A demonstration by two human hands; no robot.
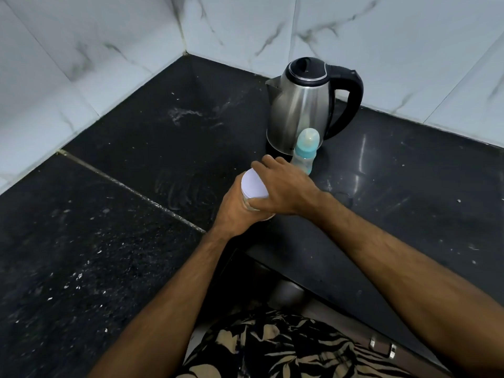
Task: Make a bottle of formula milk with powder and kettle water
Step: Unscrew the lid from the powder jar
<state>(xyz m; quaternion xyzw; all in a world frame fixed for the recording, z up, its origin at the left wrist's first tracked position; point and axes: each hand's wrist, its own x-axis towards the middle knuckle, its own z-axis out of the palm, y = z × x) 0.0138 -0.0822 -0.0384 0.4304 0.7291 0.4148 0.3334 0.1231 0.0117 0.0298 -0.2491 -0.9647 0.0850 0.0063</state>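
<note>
Kettle (300, 105): brushed steel body, soft sheen; black plastic lid and handle, glossy.
Baby bottle (305, 154): clear plastic, teal collar, translucent cap.
Jar lid (253, 184): white plastic, smooth, matt.
Counter (109, 241): black speckled stone, polished, dusty smears.
Wall tiles (381, 36): white marble-look, glossy.

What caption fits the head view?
Both hands grip the white-lidded jar; capped bottle and kettle wait behind.

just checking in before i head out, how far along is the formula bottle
Early stage. Laid out: kettle, lid shut, and capped baby bottle stand on the counter. In hand: left hand grips the powder jar, right hand is on its white lid. Left: uncap bottle, add powder and water, mix.
</note>
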